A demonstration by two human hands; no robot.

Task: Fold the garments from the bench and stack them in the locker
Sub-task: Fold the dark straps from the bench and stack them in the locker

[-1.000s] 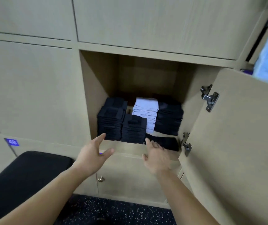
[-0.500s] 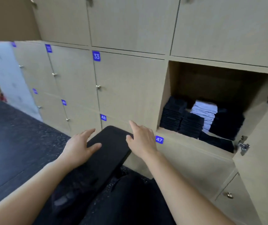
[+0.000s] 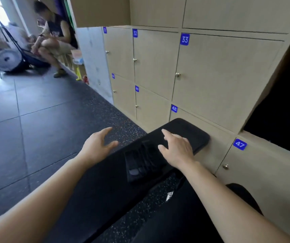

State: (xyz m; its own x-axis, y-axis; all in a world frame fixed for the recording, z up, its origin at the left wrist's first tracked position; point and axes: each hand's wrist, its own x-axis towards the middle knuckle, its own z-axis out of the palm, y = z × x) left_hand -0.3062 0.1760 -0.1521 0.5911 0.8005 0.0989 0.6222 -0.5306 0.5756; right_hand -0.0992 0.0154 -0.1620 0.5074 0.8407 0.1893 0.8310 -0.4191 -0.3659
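A black padded bench (image 3: 190,132) runs from the lower left up to the locker wall. On it lies a crumpled black garment (image 3: 140,162). My right hand (image 3: 175,148) hovers just over the garment's right side, fingers spread and relaxed, holding nothing. My left hand (image 3: 98,146) is open too, above the bench's left edge and the floor. The open locker (image 3: 281,109) above tag 47 shows at the far right; its inside is dark and the stacks within are mostly out of view.
A wall of wooden lockers (image 3: 211,71) with blue number tags stands behind the bench. Dark speckled floor (image 3: 35,128) stretches to the left. A person (image 3: 54,39) sits crouched at the far left back beside bags and a stand.
My view has swung left from the open locker to the bench. Both hands have drawn back from the locker and now hover over the bench and the black garment.
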